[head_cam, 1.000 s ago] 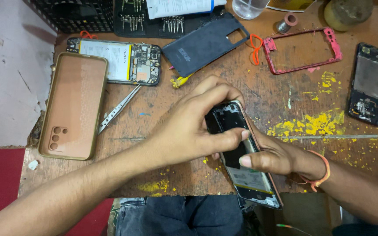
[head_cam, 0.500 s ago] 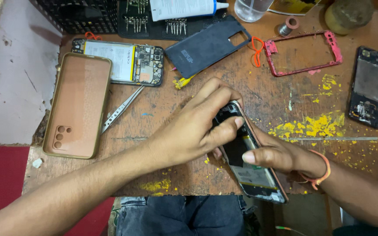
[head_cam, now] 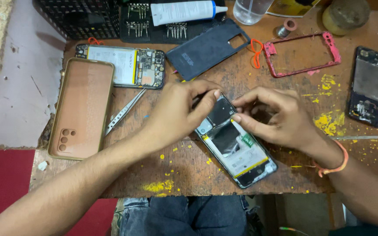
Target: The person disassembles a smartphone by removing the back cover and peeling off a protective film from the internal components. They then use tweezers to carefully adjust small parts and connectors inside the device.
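An opened phone [head_cam: 237,148] with its back off lies slanted near the front edge of the wooden table [head_cam: 263,87], its battery and inner parts showing. My left hand [head_cam: 178,111] pinches the phone's upper end with thumb and forefinger. My right hand [head_cam: 274,118] grips the same upper end from the right, fingertips on a dark cover piece [head_cam: 220,110]. An orange band sits on my right wrist.
A brown phone case [head_cam: 82,109] lies at left, tweezers [head_cam: 123,111] beside it. Another opened phone [head_cam: 123,65], a dark back cover [head_cam: 208,48], a red frame [head_cam: 302,54], a white tube [head_cam: 184,11] and a dismantled phone [head_cam: 367,85] lie behind.
My right hand has come up from under the phone's lower side to its upper end. The phone now rests flat on the table with its lower half uncovered.
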